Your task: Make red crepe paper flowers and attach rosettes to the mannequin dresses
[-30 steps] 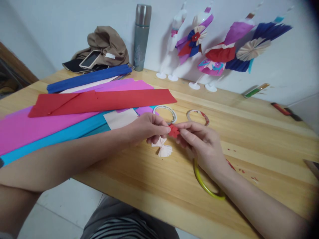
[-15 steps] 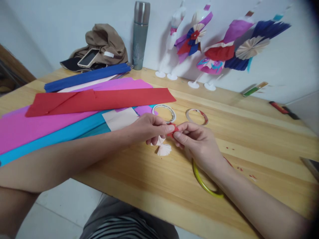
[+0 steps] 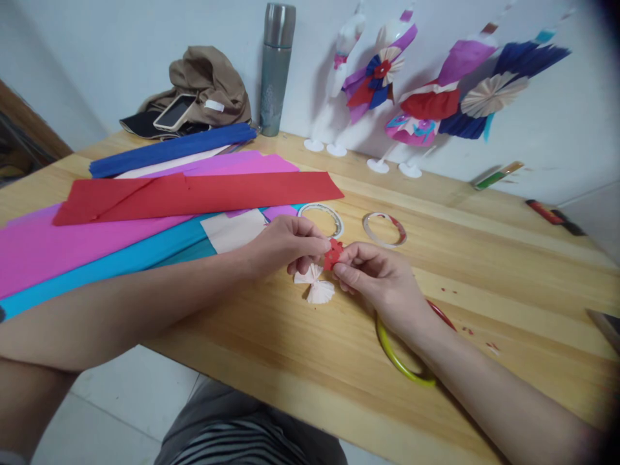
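Between my two hands is a small red paper piece [image 3: 332, 256] with cut holes and a notched edge. My left hand [image 3: 296, 245] pinches its upper left side between thumb and fingers. My right hand [image 3: 375, 271] grips its lower right side the same way. Just below them on the table lies a cream pleated paper bow [image 3: 317, 287], partly behind my left fingers. Beyond my hands are a white tape ring [image 3: 341, 227] and a second roll of tape [image 3: 403, 234]. Under my right wrist sits a yellow and red ring-shaped thing [image 3: 398, 361], partly hidden.
Folded red paper [image 3: 217, 194] and pink, blue and cream sheets cover the table's left. A flask [image 3: 275, 77], a phone [image 3: 174, 112] and a brown cloth bundle [image 3: 213, 81] stand behind. Dressed paper figures [image 3: 382, 74] line the wall. A green-tipped tool [image 3: 496, 175] and red scraps lie right.
The red paper piece now shows more of its face, with its holes visible. My hands have drawn slightly apart around it, and both still hold it.
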Demonstrator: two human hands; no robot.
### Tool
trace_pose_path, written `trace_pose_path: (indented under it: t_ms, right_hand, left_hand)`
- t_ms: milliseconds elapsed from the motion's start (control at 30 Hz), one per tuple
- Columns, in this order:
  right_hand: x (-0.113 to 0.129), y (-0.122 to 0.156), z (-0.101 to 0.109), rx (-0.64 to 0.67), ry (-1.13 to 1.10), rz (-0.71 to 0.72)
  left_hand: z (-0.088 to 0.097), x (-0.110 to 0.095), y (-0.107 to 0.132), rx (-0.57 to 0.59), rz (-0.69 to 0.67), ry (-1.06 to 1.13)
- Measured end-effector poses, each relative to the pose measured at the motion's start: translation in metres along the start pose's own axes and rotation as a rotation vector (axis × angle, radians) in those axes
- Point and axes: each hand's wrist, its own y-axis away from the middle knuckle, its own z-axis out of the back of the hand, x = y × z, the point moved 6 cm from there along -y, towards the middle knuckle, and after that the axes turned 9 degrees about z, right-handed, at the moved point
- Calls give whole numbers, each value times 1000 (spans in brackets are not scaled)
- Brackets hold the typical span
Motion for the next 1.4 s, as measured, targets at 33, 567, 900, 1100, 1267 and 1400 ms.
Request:
trace_pose_path:
  t_ms: [33, 567, 900, 1100, 1267, 1400]
  right_hand:
    - [-1, 0, 0, 1, -4, -11]
    - [51, 18, -5, -52, 785, 872]
    - [47, 20, -2, -31, 895, 925]
    - [51, 19, 8, -169, 787, 816]
    - [52, 17, 6, -167, 752, 792]
    - [52, 18, -2, -79, 815, 864]
  left_hand:
    - [1, 1, 0, -9, 8, 22]
    - [-8, 8, 0, 141, 116, 59]
    - [-10, 14, -2, 199, 148, 123]
    - [-8, 16, -3, 142, 178, 93]
    - [-11, 16, -1, 182, 196, 96]
    - [-12, 17, -1, 217, 199, 132]
